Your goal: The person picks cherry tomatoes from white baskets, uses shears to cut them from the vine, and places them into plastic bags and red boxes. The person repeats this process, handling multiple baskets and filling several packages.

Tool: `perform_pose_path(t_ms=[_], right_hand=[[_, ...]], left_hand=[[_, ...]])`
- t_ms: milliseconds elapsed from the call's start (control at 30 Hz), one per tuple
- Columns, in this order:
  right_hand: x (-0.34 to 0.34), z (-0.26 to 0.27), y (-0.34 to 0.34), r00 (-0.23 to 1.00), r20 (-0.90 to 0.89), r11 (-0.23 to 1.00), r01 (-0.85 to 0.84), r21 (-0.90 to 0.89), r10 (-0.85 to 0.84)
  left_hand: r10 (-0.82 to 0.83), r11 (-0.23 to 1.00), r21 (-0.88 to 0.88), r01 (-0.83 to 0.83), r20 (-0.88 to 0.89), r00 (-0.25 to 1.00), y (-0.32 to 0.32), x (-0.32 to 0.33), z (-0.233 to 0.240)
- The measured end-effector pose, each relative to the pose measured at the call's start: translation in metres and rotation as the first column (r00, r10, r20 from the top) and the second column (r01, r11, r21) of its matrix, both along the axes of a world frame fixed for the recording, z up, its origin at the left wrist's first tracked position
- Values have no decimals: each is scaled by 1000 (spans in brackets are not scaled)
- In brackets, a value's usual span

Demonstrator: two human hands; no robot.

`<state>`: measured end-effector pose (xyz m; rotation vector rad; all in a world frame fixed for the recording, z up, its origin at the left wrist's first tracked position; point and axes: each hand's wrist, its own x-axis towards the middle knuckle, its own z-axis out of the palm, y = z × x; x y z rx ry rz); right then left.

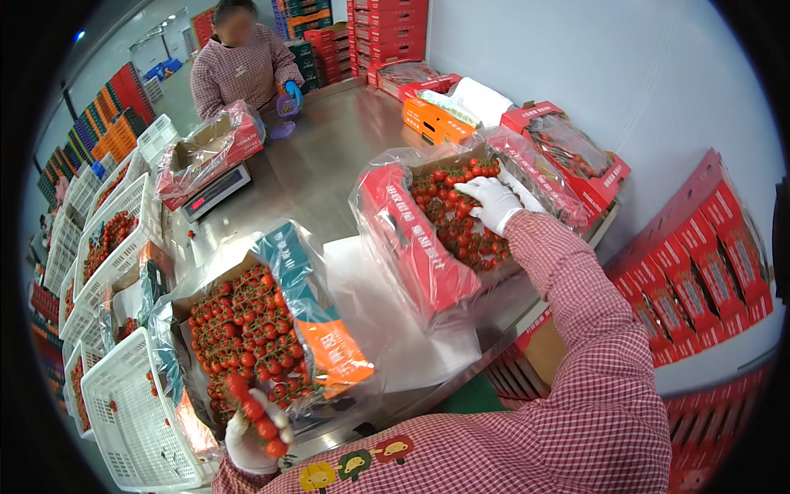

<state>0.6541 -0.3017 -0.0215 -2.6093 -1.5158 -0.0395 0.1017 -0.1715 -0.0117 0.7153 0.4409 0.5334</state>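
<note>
My left hand (248,439), in a white glove, grips a short truss of red cherry tomatoes (253,410) over the near edge of a teal-and-orange carton (333,346). Rows of cherry tomatoes on green stems (244,321) fill that plastic-lined carton. My right hand (492,199), also white-gloved, reaches into a red carton (410,241) lined with clear plastic. Its fingers touch the vine tomatoes (453,210) there; whether they grip any is hidden. White paper (395,315) lies between the two cartons on the steel table (327,179).
White plastic crates (133,414) line the left side, some with tomatoes. A scale (216,194) bears another red carton (237,139). A person (244,68) wearing a blue glove stands across the table. Packed red cartons (574,154) stand along the wall; more (697,272) are stacked at right.
</note>
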Motion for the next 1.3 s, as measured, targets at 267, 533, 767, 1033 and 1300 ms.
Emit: perform_pose_path(t_ms=[267, 533, 767, 1033, 1300], right_hand=[[27, -45, 32, 922, 199, 941, -339, -4, 333], [30, -40, 36, 885, 157, 893, -449, 42, 438], [-42, 30, 29, 889, -32, 769, -377, 516, 457], [-116, 56, 12, 482, -516, 676, -252, 692, 708], [74, -3, -12, 997, -74, 999, -34, 33, 36]], left_hand=[[-67, 988, -134, 77, 77, 995, -23, 137, 38], [17, 987, -162, 8, 149, 989, -29, 178, 30], [15, 997, -75, 0, 201, 980, -29, 195, 34], [-478, 783, 458, 420, 12, 878, -43, 225, 56], [-126, 871, 420, 255, -309, 943, -13, 135, 36]])
